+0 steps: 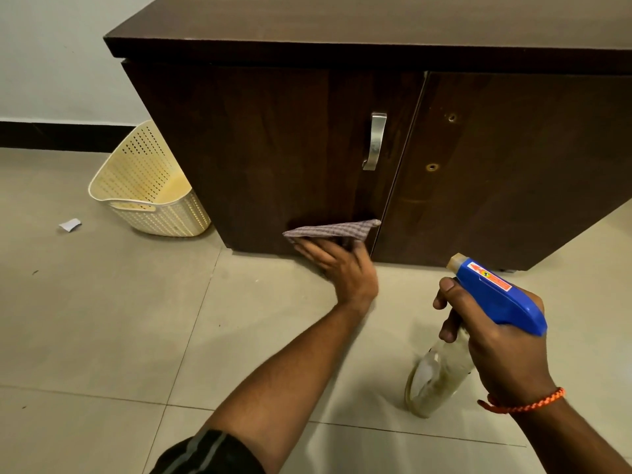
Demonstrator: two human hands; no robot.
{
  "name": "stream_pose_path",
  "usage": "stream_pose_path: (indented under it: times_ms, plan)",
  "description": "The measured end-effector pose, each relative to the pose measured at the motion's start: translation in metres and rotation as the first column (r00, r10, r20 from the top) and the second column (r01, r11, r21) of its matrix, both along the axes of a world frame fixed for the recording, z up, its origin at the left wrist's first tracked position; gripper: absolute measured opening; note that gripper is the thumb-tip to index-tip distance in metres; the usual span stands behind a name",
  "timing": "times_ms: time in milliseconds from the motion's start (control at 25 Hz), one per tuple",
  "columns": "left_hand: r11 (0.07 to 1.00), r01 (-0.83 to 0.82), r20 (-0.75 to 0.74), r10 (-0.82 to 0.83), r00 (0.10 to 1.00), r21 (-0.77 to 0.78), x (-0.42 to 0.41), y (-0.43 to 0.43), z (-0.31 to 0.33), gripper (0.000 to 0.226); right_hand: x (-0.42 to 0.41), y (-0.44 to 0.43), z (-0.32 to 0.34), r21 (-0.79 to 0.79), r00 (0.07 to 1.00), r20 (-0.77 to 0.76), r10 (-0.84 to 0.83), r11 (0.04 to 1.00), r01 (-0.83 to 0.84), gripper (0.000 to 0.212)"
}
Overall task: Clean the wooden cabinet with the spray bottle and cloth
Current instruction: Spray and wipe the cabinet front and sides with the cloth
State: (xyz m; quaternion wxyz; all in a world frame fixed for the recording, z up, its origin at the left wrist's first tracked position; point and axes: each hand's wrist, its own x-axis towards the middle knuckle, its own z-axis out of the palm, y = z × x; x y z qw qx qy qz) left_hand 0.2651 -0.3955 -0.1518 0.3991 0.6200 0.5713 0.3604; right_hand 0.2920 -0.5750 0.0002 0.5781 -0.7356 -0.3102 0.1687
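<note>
A dark brown wooden cabinet point(273, 138) with two doors fills the upper part of the view; its left door carries a metal handle point(375, 141). My left hand point(342, 268) presses a checked grey cloth point(330, 230) flat against the bottom of the left door, near the gap between the doors. My right hand point(492, 340) grips a spray bottle point(492, 295) with a blue trigger head and a clear body, held above the floor at lower right, nozzle pointing up-left toward the cabinet.
A cream perforated plastic basket point(150, 189) leans against the cabinet's left side. A scrap of paper point(70, 224) lies on the beige tiled floor point(102, 336). The right door shows two small screw holes point(432, 166). A white wall with dark skirting stands at left.
</note>
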Motion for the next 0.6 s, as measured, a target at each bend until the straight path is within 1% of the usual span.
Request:
stream_pose_path:
  times_ms: [40,80,160,200,280,400,440,480,520,560,600]
  plan:
    - [0.998,-0.058,0.018,0.058,0.998,-0.011,-0.006,0.012,0.003,0.082,0.0,0.0,0.001,-0.004,1.0,0.001,0.002,1.0,-0.002,0.035]
    - [0.995,-0.099,0.087,0.099,0.991,-0.003,-0.016,0.024,0.007,0.08,0.0,0.001,0.002,-0.006,1.0,0.0,0.005,1.0,-0.005,0.035]
    - [0.976,-0.218,0.227,0.214,0.95,-0.009,-0.043,0.048,0.018,0.084,-0.003,0.003,0.004,0.011,1.0,-0.006,0.013,1.0,-0.013,0.036]
    - [0.966,-0.257,0.254,0.241,0.937,0.029,-0.056,0.058,0.026,0.085,-0.005,0.005,0.005,0.027,1.0,-0.007,0.02,0.999,-0.02,0.035]
    - [0.936,-0.306,0.225,0.265,0.938,0.173,-0.075,0.076,0.039,0.085,-0.009,0.011,0.006,0.048,0.999,-0.006,0.034,0.998,-0.033,0.033]
    - [0.839,-0.277,0.112,0.254,0.961,0.468,-0.094,0.105,0.054,0.086,-0.014,0.02,0.007,0.063,0.998,-0.011,0.06,0.996,-0.059,0.034]
    - [0.794,-0.221,0.049,0.235,0.971,0.566,-0.1,0.113,0.057,0.085,-0.016,0.023,0.008,0.072,0.997,-0.013,0.07,0.995,-0.069,0.034]
    - [0.744,-0.128,-0.047,0.21,0.976,0.656,-0.104,0.12,0.059,0.085,-0.017,0.025,0.009,0.083,0.997,-0.018,0.078,0.994,-0.076,0.033]
    - [0.676,0.015,-0.179,0.174,0.968,0.737,-0.108,0.125,0.058,0.086,-0.018,0.026,0.009,0.094,0.996,-0.026,0.081,0.992,-0.078,0.032]
    - [0.577,0.197,-0.33,0.136,0.934,0.793,-0.111,0.128,0.056,0.088,-0.019,0.027,0.009,0.101,0.996,-0.027,0.081,0.992,-0.078,0.031]
    - [0.445,0.385,-0.479,0.116,0.87,0.808,-0.114,0.13,0.051,0.089,-0.02,0.028,0.008,0.101,0.996,-0.023,0.081,0.992,-0.078,0.031]
